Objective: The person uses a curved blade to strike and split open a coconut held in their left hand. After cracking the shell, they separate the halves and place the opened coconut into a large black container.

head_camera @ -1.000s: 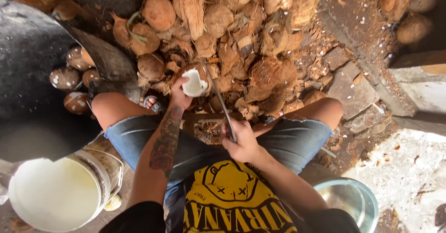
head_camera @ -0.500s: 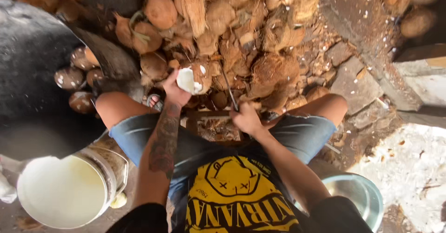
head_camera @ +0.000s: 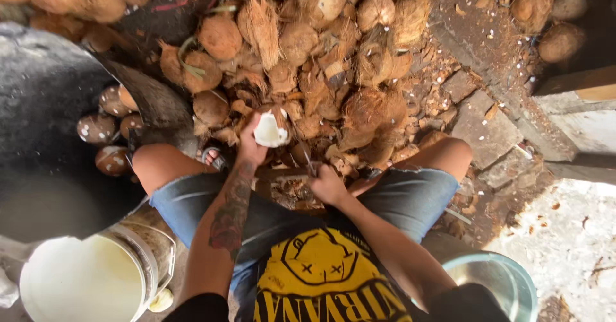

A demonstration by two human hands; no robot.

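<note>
The left hand (head_camera: 249,143) is curled around a white peeled coconut (head_camera: 269,131), held at twelve o'clock above the knees. The right hand (head_camera: 327,184) is clenched on a knife (head_camera: 307,158), its blade pointing up toward the nut. Husks (head_camera: 359,110) are heaped beyond; a white bucket (head_camera: 83,280) stands at seven o'clock. Paring is probably safest with short strokes and the fingers clear.

coconut husk pile (head_camera: 333,78) crowding ahead, knees hemming both sides

The white bucket (head_camera: 83,283) and metal basin (head_camera: 500,283) are cut off by the bottom edge.
</note>
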